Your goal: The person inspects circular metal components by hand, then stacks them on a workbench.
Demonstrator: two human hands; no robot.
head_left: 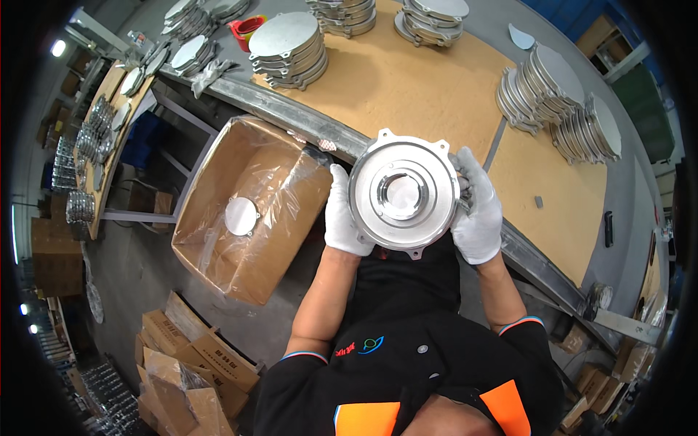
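Observation:
A round silver metal cover [367, 171] with small lugs around its rim is held up in front of me, its recessed, ringed side showing. My left hand [344, 214], in a white glove, grips the cover's left edge. The gloved right hand [478, 214] is closed at the opposite edge, its fingers bent by the rim. Something small and dark grey shows at those fingertips, too unclear to name. Below and behind the cover runs the near edge of the workbench [429, 87], topped with brown board.
Stacks of similar covers stand on the bench, at the back [287, 54] and at the right [542, 87]. A lined cardboard box [291, 211] on the left contains one cover [241, 216]. A small grey block [539, 202] and a black-handled tool [608, 229] lie at right. Flattened cartons [196, 363] lie lower left.

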